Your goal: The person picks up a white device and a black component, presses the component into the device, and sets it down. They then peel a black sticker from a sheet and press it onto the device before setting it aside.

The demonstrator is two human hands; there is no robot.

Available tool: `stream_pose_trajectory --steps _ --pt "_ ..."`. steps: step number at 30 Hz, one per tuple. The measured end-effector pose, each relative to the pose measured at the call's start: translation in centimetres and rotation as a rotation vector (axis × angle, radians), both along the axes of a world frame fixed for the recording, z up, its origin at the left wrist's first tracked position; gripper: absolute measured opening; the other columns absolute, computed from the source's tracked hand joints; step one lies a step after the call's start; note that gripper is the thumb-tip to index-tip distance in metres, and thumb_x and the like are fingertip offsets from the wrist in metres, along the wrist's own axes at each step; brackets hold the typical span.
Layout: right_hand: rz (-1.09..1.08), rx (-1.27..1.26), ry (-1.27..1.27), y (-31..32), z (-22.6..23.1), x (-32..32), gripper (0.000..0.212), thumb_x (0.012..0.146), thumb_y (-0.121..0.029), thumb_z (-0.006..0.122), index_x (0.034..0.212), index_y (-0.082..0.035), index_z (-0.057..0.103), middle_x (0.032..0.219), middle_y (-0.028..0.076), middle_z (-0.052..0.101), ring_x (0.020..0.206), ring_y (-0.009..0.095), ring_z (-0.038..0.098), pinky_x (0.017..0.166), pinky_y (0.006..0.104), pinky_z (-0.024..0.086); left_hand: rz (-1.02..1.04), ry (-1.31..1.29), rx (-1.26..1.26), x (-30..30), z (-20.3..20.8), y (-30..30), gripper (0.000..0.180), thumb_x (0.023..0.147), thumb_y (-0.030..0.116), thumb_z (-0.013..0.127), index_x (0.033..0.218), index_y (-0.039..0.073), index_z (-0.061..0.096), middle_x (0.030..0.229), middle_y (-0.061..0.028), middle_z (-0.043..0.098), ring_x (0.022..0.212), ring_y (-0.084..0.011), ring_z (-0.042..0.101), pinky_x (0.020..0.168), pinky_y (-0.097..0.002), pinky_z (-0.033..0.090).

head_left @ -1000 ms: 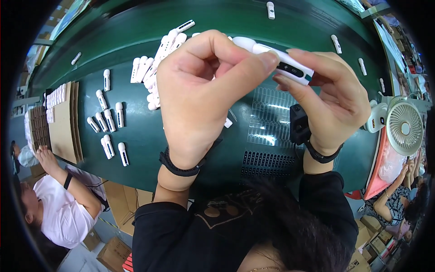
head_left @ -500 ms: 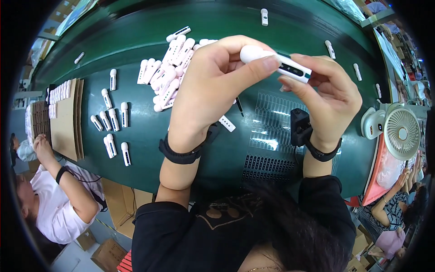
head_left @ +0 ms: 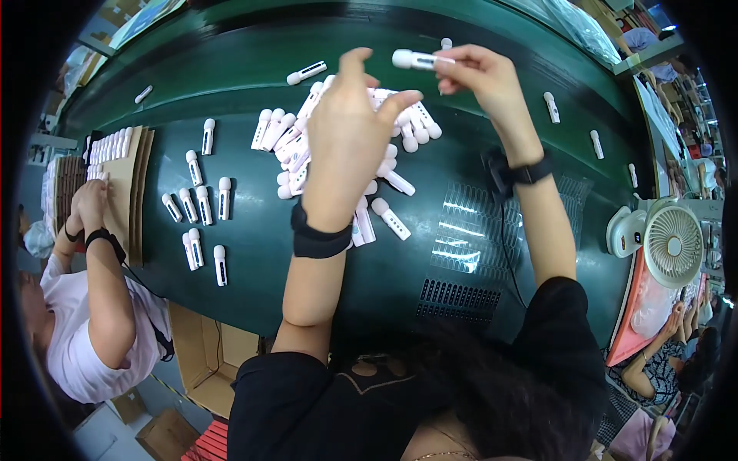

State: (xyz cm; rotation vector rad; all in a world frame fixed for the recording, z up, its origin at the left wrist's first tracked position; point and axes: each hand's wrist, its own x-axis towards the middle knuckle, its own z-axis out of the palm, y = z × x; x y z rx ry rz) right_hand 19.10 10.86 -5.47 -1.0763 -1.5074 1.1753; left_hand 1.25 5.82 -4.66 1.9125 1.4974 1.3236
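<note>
My right hand (head_left: 483,75) pinches a small white wand massager (head_left: 421,61) by its handle end, above the far part of the green table (head_left: 369,292). The massager's round head points left, and a dark panel shows along its handle. My left hand (head_left: 346,131) holds nothing; its thumb and fingers are spread apart. Below it lies a loose pile of white wand massagers (head_left: 288,150), partly hidden by that hand and forearm. One massager (head_left: 391,220) lies apart at the pile's near right edge.
Several massagers (head_left: 203,206) lie spread on the left. Right of the pile are a clear sticker sheet (head_left: 459,238) and a black label sheet (head_left: 460,301). A white fan (head_left: 673,240) stands far right. Cardboard sheets (head_left: 137,200) stand by a co-worker's hands (head_left: 91,201) at left.
My hands have separated. The right has carried the massager up and away to the far side; the left has let go and opened over the pile.
</note>
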Motion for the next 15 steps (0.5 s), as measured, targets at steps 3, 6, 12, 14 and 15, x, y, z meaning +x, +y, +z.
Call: stream_pose_trajectory --steps 3,6,12,14,15 --pt "-0.006 -0.086 -0.083 5.1 -3.5 0.3 0.03 0.079 -0.014 0.058 0.102 0.004 0.053 0.083 0.01 0.06 0.068 0.014 0.059 0.064 0.0213 0.048 0.107 0.02 0.015 -1.5 1.2 -0.1 0.044 0.069 0.017 0.066 0.106 0.0 0.048 0.077 -0.0096 0.059 0.063 -0.0169 0.054 0.053 -0.0281 0.043" --pt "-0.088 -0.056 -0.361 8.5 -5.1 -0.4 0.041 0.077 -0.02 0.061 0.108 0.005 0.049 0.09 0.013 0.059 0.073 0.018 0.06 0.067 0.0241 0.048 0.075 -0.019 -0.005 -2.6 2.2 -0.6 0.041 0.069 0.017 0.066 0.103 0.0 0.051 0.077 -0.0098 0.059 0.064 -0.0164 0.054 0.055 -0.0273 0.043" --pt "-0.496 -0.085 -1.248 14.2 -8.4 0.1 0.052 0.075 -0.031 0.062 0.112 0.001 0.046 0.096 0.016 0.057 0.086 0.022 0.058 0.073 0.0279 0.047 -0.085 -0.111 -0.039 -2.2 3.1 -0.8 0.03 0.068 0.012 0.067 0.094 0.001 0.056 0.078 -0.0101 0.059 0.067 -0.0156 0.054 0.057 -0.0253 0.043" --pt "-0.41 -0.035 -1.212 14.4 -8.0 0.0 0.048 0.077 -0.029 0.061 0.113 0.0 0.047 0.095 0.014 0.057 0.086 0.02 0.057 0.072 0.0274 0.047 -0.16 -0.163 -0.036 -2.6 3.2 -1.2 0.025 0.07 0.005 0.064 0.093 -0.001 0.057 0.081 -0.0071 0.059 0.07 -0.0104 0.053 0.06 -0.021 0.041" --pt "-0.333 0.015 -1.178 14.3 -7.6 0.3 0.045 0.078 -0.027 0.059 0.113 -0.002 0.047 0.094 0.013 0.057 0.086 0.018 0.056 0.071 0.0268 0.047 -0.202 -0.19 -0.033 -2.6 3.3 -1.4 0.023 0.071 0.001 0.062 0.093 -0.002 0.058 0.083 -0.0055 0.058 0.071 -0.0078 0.052 0.061 -0.0188 0.04"
